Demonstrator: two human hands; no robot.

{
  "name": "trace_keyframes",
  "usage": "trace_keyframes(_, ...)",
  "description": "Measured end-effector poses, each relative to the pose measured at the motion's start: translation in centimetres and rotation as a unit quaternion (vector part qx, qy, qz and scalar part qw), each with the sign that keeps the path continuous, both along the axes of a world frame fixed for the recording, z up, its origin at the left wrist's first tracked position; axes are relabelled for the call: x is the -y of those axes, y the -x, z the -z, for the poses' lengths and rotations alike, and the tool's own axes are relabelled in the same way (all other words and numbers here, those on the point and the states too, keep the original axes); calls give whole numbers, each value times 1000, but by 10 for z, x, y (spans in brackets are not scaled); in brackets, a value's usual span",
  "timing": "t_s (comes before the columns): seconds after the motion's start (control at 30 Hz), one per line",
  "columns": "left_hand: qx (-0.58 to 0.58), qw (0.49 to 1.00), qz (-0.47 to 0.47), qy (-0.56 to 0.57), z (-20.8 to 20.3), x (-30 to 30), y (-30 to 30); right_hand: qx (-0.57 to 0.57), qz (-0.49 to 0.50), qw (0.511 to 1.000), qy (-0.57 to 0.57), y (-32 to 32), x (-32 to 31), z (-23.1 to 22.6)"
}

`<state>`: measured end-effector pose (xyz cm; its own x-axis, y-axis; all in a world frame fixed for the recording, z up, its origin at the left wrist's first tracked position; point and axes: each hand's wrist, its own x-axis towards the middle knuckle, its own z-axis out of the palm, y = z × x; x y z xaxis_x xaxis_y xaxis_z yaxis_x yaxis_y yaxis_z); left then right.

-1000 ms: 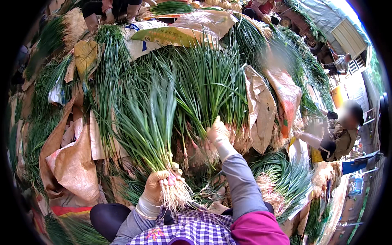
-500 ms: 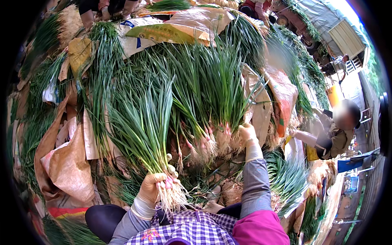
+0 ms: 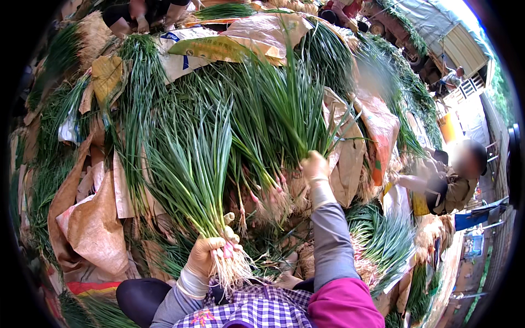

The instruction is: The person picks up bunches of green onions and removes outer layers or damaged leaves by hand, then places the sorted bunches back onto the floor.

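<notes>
My left hand [image 3: 201, 256], in a pale glove, is closed around a bunch of green garlic [image 3: 188, 180] with long flat leaves. Its pink bulbs and white roots [image 3: 232, 268] hang out beside the glove, while the leaves point away from me. My right hand [image 3: 315, 167], also gloved, is a closed fist at the near end of a broad heap of green garlic [image 3: 262, 109]. Blurred green stalks [image 3: 292, 134] rise from this fist; its fingertips are hidden. Pink bulbs with roots [image 3: 273, 197] line the heap's near edge, left of that hand.
Brown woven sacking [image 3: 98, 235] lies at left; an orange-white sack [image 3: 383, 131] lies right of the heap. Another bundle [image 3: 383, 240] rests beyond my right forearm. A person [image 3: 454, 180] sits at right, and other people's hands [image 3: 142, 24] show at the far edge.
My right hand has moved left and slightly away from me, with green stalks now standing out of its fist. My left hand still holds its bunch, nearly in place.
</notes>
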<state>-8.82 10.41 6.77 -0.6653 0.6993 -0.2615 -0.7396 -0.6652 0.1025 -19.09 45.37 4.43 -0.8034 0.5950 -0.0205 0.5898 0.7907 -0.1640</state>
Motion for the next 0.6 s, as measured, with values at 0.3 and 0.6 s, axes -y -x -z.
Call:
trace_keyframes(0.3, -42, 999, 12, 29, 8, 4, -2, -301, 6, 863, 407, -6, -33, -21)
trace_keyframes(0.6, -19, 1000, -15, -5, 14, 7, -4, -162, -96, 982, 16, 20, 8, -5)
